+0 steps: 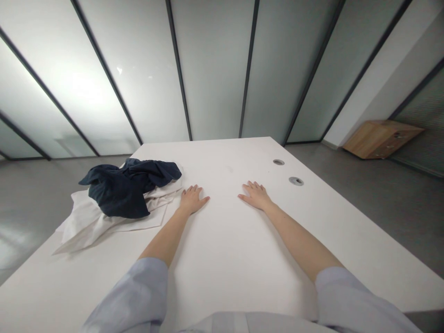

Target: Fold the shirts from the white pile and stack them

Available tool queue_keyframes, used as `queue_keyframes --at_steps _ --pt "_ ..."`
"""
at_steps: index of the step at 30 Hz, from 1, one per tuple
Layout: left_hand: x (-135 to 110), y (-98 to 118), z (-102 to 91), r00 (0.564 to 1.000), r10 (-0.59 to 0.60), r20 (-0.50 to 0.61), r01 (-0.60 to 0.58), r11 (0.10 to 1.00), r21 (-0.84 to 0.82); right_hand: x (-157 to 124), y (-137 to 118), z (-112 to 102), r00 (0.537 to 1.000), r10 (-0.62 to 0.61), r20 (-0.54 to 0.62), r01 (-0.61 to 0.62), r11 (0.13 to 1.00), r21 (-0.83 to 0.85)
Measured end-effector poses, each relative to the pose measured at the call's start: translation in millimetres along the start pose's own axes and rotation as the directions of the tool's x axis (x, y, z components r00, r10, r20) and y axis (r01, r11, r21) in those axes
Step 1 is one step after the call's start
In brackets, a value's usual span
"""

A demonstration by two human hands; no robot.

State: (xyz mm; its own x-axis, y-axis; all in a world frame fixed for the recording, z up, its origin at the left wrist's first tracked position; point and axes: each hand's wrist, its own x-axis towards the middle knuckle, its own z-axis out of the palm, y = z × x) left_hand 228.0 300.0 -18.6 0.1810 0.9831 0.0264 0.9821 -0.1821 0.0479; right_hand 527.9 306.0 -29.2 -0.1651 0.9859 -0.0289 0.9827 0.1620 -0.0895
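My left hand (192,199) lies flat on the white table (222,249), fingers apart and holding nothing. Just left of it is a crumpled heap of cloth: a dark navy garment (121,189) on top of white fabric (93,226). The white fabric comes close to my left fingers; whether they touch it I cannot tell. My right hand (256,196) also rests palm down on the tabletop with its fingers spread and nothing in it. The folds hide what kind of garments these are.
Two round grommets, a dark-holed one (278,162) and a grey-covered one (296,181), are set in the tabletop at the right. Beyond the table's far edge stands a frosted glass partition (215,69). A wooden cabinet (381,138) is on the floor at the right.
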Motion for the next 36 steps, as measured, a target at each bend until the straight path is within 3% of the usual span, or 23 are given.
queue_keyframes --at_steps 7,11,14,17,19,22,25,29,33,35,36 --pt "-2 -1 -13.3 0.998 0.005 -0.055 -0.005 1.000 0.007 0 0 -1 1.000 -0.015 -0.018 0.015 1.000 -0.003" --pt "0 -8 -28.6 0.985 -0.008 -0.172 0.023 0.996 0.090 1 -1 -1 1.000 -0.019 -0.011 0.019 1.000 0.005" --pt "6 -28 -51.3 0.955 -0.025 -0.297 0.077 0.983 0.164 2 -1 0 1.000 -0.016 -0.010 0.016 1.000 0.001" --pt "16 -61 -79.0 0.914 -0.147 -0.378 0.235 0.951 0.199 3 -2 0 1.000 -0.013 -0.010 0.013 1.000 -0.005" --pt "22 -86 -94.7 0.891 -0.290 -0.348 0.367 0.913 0.178 2 -3 0 1.000 -0.014 -0.012 0.014 1.000 -0.004" --pt "25 -120 -107.9 0.839 -0.509 -0.194 0.526 0.849 0.047 2 -3 -1 1.000 -0.015 -0.014 0.015 1.000 0.002" --pt "23 -139 -110.3 0.792 -0.597 -0.124 0.590 0.802 -0.091 2 -3 -1 1.000 -0.014 -0.016 0.014 1.000 0.011" --pt "24 -142 -118.0 0.752 -0.596 -0.283 0.542 0.802 -0.251 3 -3 1 1.000 -0.005 -0.019 0.006 1.000 0.024" --pt "41 -120 -145.8 0.683 -0.511 -0.522 0.398 0.859 -0.321 4 -4 6 0.999 0.009 -0.051 -0.007 0.999 0.038" --pt "55 -95 -158.5 0.696 -0.398 -0.598 0.245 0.914 -0.324 6 -4 10 0.996 0.001 -0.093 0.004 0.998 0.058" --pt "61 -78 -161.9 0.723 -0.325 -0.609 0.145 0.934 -0.327 7 -2 13 0.992 -0.002 -0.126 0.013 0.997 0.082"
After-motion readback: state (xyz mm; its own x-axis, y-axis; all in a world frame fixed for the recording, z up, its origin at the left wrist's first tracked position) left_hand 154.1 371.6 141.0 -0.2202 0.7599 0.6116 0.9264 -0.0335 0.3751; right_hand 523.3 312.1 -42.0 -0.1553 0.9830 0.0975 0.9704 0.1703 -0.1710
